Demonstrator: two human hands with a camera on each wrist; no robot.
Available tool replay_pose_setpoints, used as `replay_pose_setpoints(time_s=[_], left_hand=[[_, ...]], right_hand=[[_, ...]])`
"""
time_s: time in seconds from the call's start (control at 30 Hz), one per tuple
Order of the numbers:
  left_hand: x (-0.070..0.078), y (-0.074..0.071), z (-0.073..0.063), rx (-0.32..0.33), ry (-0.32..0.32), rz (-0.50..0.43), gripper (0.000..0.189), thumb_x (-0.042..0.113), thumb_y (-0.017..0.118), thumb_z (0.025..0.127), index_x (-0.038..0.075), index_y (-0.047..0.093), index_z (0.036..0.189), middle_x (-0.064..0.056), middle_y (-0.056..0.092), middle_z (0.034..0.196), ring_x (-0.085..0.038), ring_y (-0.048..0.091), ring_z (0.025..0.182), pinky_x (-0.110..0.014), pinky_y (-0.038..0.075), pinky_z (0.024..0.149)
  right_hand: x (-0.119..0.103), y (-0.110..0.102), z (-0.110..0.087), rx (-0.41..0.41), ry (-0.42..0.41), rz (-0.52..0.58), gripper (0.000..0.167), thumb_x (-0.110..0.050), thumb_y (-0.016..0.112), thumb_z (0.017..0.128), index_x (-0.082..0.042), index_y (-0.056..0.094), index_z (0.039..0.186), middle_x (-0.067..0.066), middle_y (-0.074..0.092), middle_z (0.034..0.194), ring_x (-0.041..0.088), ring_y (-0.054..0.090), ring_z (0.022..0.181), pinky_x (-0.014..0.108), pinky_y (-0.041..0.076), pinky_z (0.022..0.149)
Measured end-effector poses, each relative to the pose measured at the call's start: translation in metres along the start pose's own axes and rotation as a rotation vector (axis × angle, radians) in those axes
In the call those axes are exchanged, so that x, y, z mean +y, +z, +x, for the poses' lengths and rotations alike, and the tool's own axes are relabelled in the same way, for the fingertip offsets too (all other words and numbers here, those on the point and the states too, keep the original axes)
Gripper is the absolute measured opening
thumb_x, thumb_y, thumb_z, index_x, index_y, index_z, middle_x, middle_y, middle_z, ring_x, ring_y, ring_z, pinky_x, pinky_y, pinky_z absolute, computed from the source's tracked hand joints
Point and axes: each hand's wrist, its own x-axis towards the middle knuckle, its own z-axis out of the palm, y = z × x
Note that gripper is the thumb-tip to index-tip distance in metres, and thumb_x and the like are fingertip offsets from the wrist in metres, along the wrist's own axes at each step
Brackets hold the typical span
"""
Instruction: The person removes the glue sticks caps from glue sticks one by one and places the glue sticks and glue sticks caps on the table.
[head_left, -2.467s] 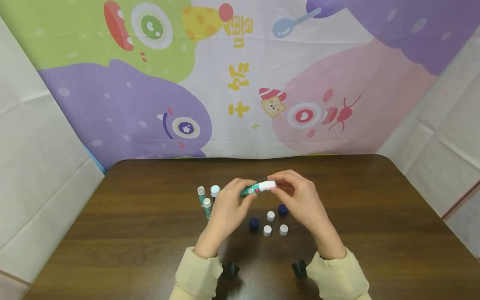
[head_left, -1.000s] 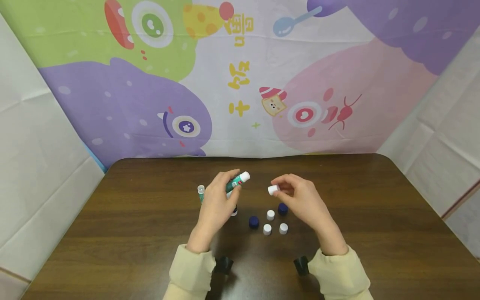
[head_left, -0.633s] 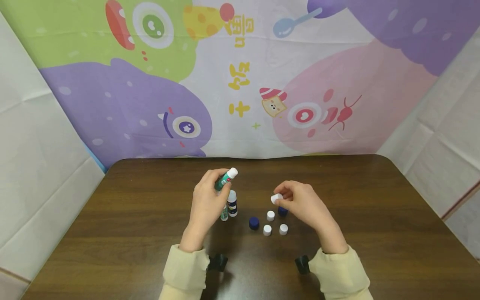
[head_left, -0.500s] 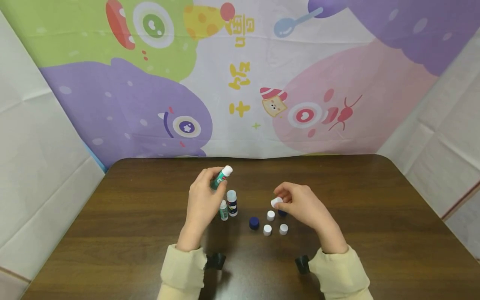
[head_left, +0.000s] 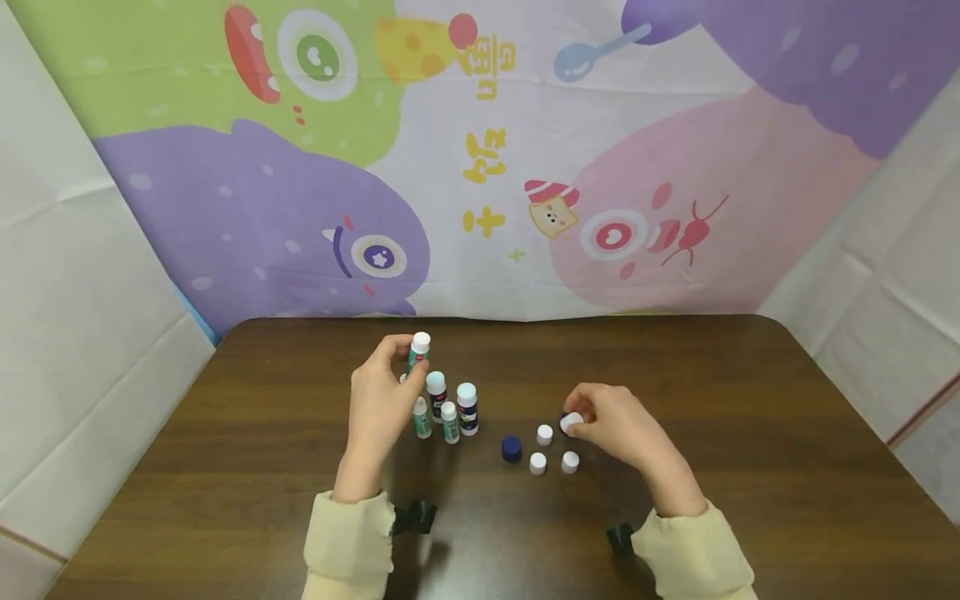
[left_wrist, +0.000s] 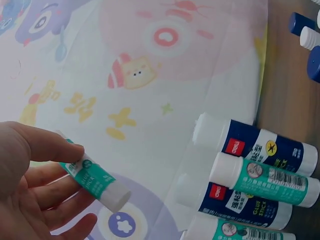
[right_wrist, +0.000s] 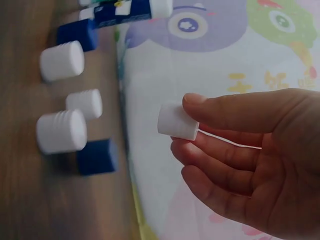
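My left hand (head_left: 378,400) grips a green-and-white glue stick (head_left: 418,352) between thumb and fingers, its uncapped white end up in the head view. In the left wrist view the same glue stick (left_wrist: 92,177) slants across the fingers. Just beside this hand stand navy glue sticks (head_left: 467,410) and green glue sticks (head_left: 450,423), all without caps; one more is mostly hidden behind the hand. My right hand (head_left: 622,429) pinches a white cap (right_wrist: 177,121) by thumb and fingertips. In the head view it overlaps a navy cap on the table.
On the brown wooden table (head_left: 480,542), between the hands, sit three white caps (head_left: 537,463) and a navy cap (head_left: 511,448). Behind the table's far edge hangs a cartoon-printed cloth (head_left: 495,275). Pale cloth panels (head_left: 90,333) flank both sides.
The white cap has come off the glue stick and gone right and down with my right hand. My left hand has moved left, turning the glue stick upright among the others.
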Motion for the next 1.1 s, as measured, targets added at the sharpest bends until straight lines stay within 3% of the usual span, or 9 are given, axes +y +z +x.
replay_pose_setpoints(time_s=[0.1,0.17,0.37,0.6,0.87,1.1], left_hand=[[-0.004,-0.004,0.000,-0.027,-0.016,0.026,0.027,0.012,0.065,0.080,0.009,0.061,0.106,-0.005,0.068,0.095,-0.017,0.053,0.061,-0.029,0.039,0.056],[-0.006,-0.006,0.000,-0.043,-0.016,0.044,0.027,0.012,0.065,0.080,0.009,0.060,0.107,-0.005,0.068,0.097,-0.018,0.050,0.059,-0.028,0.039,0.056],[-0.015,-0.016,0.001,-0.066,0.008,0.087,0.028,0.011,0.065,0.079,0.006,0.061,0.106,-0.009,0.067,0.099,-0.023,0.062,0.085,-0.035,0.043,0.066],[-0.035,-0.024,0.002,-0.079,0.025,0.137,0.025,0.009,0.065,0.078,0.004,0.061,0.101,-0.012,0.066,0.098,-0.027,0.062,0.094,-0.043,0.045,0.080],[-0.046,-0.028,-0.004,-0.136,-0.060,0.141,0.026,0.009,0.066,0.077,0.003,0.059,0.101,-0.014,0.065,0.097,-0.028,0.062,0.091,-0.042,0.045,0.076],[-0.058,-0.022,-0.007,-0.178,-0.122,0.166,0.026,0.009,0.068,0.076,0.001,0.059,0.099,-0.017,0.064,0.097,-0.029,0.061,0.088,-0.043,0.046,0.076]], right_hand=[[0.006,0.003,-0.002,-0.025,0.018,-0.009,0.015,-0.010,0.071,0.076,-0.007,0.063,0.088,-0.001,0.060,0.075,0.012,0.054,0.071,0.029,0.044,0.063],[0.010,0.005,-0.002,-0.038,0.031,-0.016,0.015,-0.010,0.071,0.076,-0.007,0.063,0.088,-0.001,0.059,0.075,0.012,0.053,0.070,0.029,0.043,0.063],[0.015,0.010,-0.005,-0.041,0.035,-0.052,0.013,-0.011,0.071,0.076,-0.009,0.062,0.085,-0.002,0.057,0.073,0.012,0.051,0.067,0.028,0.042,0.061],[0.008,0.023,-0.011,-0.068,-0.006,-0.042,0.014,-0.011,0.072,0.075,-0.010,0.060,0.083,-0.003,0.056,0.072,0.010,0.049,0.066,0.027,0.042,0.060],[0.002,0.033,-0.019,-0.096,-0.064,-0.046,0.015,-0.012,0.073,0.074,-0.013,0.059,0.080,-0.006,0.054,0.072,0.009,0.048,0.064,0.024,0.040,0.057],[0.000,0.039,-0.027,-0.117,-0.128,-0.069,0.015,-0.012,0.073,0.074,-0.014,0.058,0.079,-0.006,0.055,0.072,0.009,0.050,0.066,0.022,0.039,0.056]])
